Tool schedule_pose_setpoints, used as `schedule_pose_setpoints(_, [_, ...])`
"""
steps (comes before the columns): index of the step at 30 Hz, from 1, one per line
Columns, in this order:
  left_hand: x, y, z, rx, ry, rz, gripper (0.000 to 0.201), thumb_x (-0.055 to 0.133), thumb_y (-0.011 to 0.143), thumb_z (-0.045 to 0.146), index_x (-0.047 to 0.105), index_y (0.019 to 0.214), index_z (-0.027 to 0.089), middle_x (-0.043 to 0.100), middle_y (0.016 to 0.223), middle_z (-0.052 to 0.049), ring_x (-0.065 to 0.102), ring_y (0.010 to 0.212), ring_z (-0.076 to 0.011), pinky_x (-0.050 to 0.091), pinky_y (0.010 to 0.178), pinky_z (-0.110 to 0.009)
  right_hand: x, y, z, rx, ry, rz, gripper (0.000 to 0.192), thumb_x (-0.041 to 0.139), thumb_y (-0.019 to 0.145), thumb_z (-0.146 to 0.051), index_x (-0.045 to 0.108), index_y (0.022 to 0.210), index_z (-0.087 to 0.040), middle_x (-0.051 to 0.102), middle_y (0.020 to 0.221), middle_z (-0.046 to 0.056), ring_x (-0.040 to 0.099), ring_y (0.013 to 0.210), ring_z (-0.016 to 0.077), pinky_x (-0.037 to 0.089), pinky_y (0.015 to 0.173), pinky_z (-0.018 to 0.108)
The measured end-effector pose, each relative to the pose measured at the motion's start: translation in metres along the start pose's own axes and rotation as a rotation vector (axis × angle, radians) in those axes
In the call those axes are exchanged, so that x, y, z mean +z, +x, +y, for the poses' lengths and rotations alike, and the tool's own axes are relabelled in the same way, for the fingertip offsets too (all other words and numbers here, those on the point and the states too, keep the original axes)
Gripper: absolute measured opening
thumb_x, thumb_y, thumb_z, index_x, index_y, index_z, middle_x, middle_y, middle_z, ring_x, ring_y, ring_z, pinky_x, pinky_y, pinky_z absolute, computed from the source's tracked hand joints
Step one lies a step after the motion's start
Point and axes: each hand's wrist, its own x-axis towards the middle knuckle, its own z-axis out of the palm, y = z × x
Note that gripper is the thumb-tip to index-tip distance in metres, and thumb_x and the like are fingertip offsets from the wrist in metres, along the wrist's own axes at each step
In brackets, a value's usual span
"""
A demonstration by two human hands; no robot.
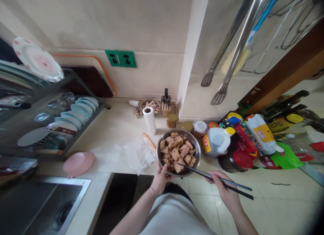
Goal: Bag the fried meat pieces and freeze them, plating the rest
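Steel bowl (pixel 198 150) held at its near side by left hand (pixel 160 180); chopsticks (pixel 243 186) clamped in right hand (pixel 223 187), tips at coated chunks (pixel 175 154) leftward of it. Stirring or picking judged in hand; steady support called for.

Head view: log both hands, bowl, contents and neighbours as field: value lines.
left_hand: left hand grips the near-left rim of a round silvery metal bowl
right_hand: right hand holds two long black chopsticks
contents: brown, crumb-coated chunks
chopstick_tips: at a chunk near the bowl's near side
left_of_bowl: crumpled clear plastic bag
beyond_bowl: upright white paper roll
right_of_bowl: white plastic jug with yellow cap
bowl_lifted: cannot tell
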Motion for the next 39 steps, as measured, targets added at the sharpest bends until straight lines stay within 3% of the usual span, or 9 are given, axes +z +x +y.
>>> schedule_pose_setpoints(9, [-0.001,0.0,0.0,-0.026,-0.006,-0.002,0.087,0.075,0.072,0.048,0.024,0.141,0.032,0.061,0.121,-0.012,0.069,0.076,-0.0215,0.058,0.069,-0.037,0.016,0.014,-0.021,-0.044,-0.016,-0.034,0.036,0.062,0.081,-0.054,0.07,0.077,-0.02,0.073,0.07,0.007,0.071,0.061,0.0243,0.062,0.061,0.035])
schedule_pose_setpoints(17, [0.0,-0.002,0.001,-0.024,-0.022,0.006,0.086,0.075,0.072,0.046,0.025,0.14,0.033,0.064,0.115,-0.009,0.069,0.071,-0.0186,0.058,0.065,-0.034,0.056,0.052,-0.028,-0.075,0.055,-0.017,0.037,0.066,0.078,-0.055,0.069,0.081,-0.019,0.074,0.072,0.008,0.072,0.063,0.0251,0.063,0.061,0.037])
schedule_pose_setpoints(20, [-0.001,-0.001,0.0,-0.016,-0.033,0.017,0.085,0.077,0.07,0.047,0.028,0.138,0.032,0.064,0.11,-0.007,0.068,0.069,-0.0172,0.058,0.064,-0.034,0.038,0.044,-0.029,-0.142,-0.026,0.09,0.033,0.06,0.085,-0.05,0.069,0.085,-0.018,0.074,0.077,0.009,0.071,0.062,0.0231,0.062,0.059,0.034])
schedule_pose_setpoints(23, [-0.001,-0.001,0.001,-0.012,-0.067,0.011,0.081,0.077,0.07,0.046,0.032,0.135,0.033,0.063,0.111,-0.006,0.067,0.067,-0.0156,0.059,0.064,-0.032,0.0,0.016,-0.024,-0.305,-0.209,0.212,0.022,0.055,0.09,-0.037,0.069,0.093,-0.02,0.074,0.083,0.008,0.071,0.068,0.022,0.061,0.064,0.033])
schedule_pose_setpoints(25, [-0.002,0.0,0.002,-0.025,-0.089,0.0,0.078,0.078,0.071,0.045,0.033,0.134,0.034,0.062,0.114,-0.005,0.067,0.068,-0.0151,0.059,0.064,-0.032,-0.023,-0.003,-0.017,-0.465,-0.385,0.183,0.014,0.058,0.088,-0.029,0.069,0.093,-0.023,0.073,0.085,0.007,0.071,0.074,0.0221,0.06,0.071,0.032])
schedule_pose_setpoints(27, [-0.004,0.0,0.002,-0.045,-0.101,-0.005,0.077,0.078,0.071,0.044,0.033,0.133,0.036,0.061,0.115,-0.005,0.067,0.068,-0.015,0.058,0.063,-0.031,-0.039,-0.016,-0.009,-0.568,-0.54,0.048,0.012,0.06,0.085,-0.025,0.07,0.092,-0.025,0.073,0.086,0.005,0.071,0.076,0.0214,0.059,0.072,0.03])
schedule_pose_setpoints(30, [-0.008,0.002,0.001,-0.085,-0.104,-0.021,0.076,0.076,0.073,0.045,0.032,0.135,0.038,0.06,0.117,-0.005,0.067,0.065,-0.0137,0.058,0.063,-0.031,-0.048,-0.022,0.001,-0.626,-0.632,-0.048,0.015,0.059,0.086,-0.025,0.071,0.095,-0.028,0.073,0.091,0.003,0.071,0.077,0.0201,0.06,0.07,0.027])
schedule_pose_setpoints(36, [-0.015,0.009,-0.002,-0.206,-0.095,-0.015,0.071,0.054,0.077,0.07,0.046,0.131,0.024,0.061,0.117,-0.014,0.065,0.067,-0.0163,0.058,0.064,-0.032,-0.052,-0.013,0.004,-0.649,-0.589,-0.037,0.012,0.061,0.084,-0.027,0.071,0.092,-0.028,0.073,0.089,0.002,0.072,0.076,0.0194,0.059,0.07,0.025])
schedule_pose_setpoints(39, [-0.016,0.01,-0.001,-0.196,-0.091,-0.017,0.074,0.051,0.079,0.071,0.045,0.133,0.022,0.06,0.12,-0.017,0.067,0.07,-0.0183,0.058,0.063,-0.033,-0.049,-0.005,0.001,-0.633,-0.553,0.044,0.015,0.06,0.086,-0.027,0.071,0.096,-0.028,0.073,0.094,0.003,0.071,0.083,0.0202,0.059,0.077,0.027])
